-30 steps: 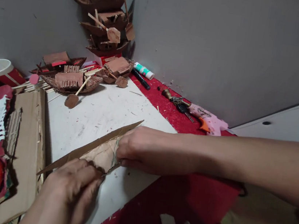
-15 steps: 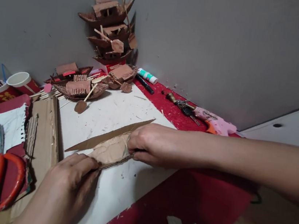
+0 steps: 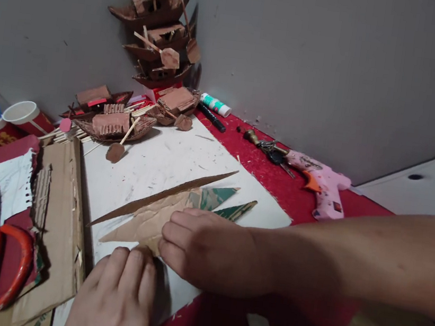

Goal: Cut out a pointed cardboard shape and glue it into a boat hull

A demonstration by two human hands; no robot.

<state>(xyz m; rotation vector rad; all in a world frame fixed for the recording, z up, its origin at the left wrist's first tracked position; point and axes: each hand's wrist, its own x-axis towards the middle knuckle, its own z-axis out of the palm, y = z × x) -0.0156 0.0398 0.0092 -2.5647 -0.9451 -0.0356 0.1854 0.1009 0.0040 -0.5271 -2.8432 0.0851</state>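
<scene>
Low over the white board (image 3: 187,148), my left hand (image 3: 116,289) has its fingers curled on the near end of a narrow cardboard strip (image 3: 237,211), its far tip green. My right hand (image 3: 206,247) is closed over the middle of that strip, hiding most of it. Just beyond lies a flat, pointed cardboard piece (image 3: 151,210), tan with a green printed end. Farther back is a long, thin brown cardboard strip (image 3: 169,191), curved and tapering at both ends. The fingertips of both hands are partly hidden.
Small cardboard boats (image 3: 112,125) with paddles stand at the back, some stacked in the corner. Scissors (image 3: 3,268) and a cardboard slab (image 3: 59,227) lie left, near paper cups (image 3: 26,119). A pink glue gun (image 3: 321,179), keys (image 3: 273,151), black marker (image 3: 212,118) and glue stick (image 3: 215,104) lie right.
My right hand has moved nearer to me and closer to my left hand. The near strip now lies apart from the flat pointed piece, whose green end shows. The view has shifted slightly.
</scene>
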